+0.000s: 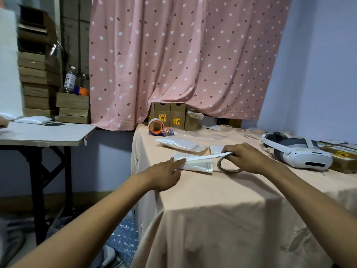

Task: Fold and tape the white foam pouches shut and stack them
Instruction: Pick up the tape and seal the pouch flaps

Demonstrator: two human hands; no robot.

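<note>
Head view: a folded white foam pouch [199, 166] lies flat on the peach tablecloth [222, 200], near the table's left edge. The left hand [166, 176] presses straight, close-set fingers on the pouch's left end, pinning a tape strip [204, 157]. The strip runs right to a tape roll [219, 163], which the right hand [246, 158] grips with curled fingers. More pouches [181, 145] lie just behind, and a white headset [297, 153] sits at the right.

My 2 bare forearms reach from the lower frame toward its centre. My left hand [166, 174] lies flat, fingers straight. My right hand [245, 159] curls, apparently gripping the tape roll [230, 171].
</note>
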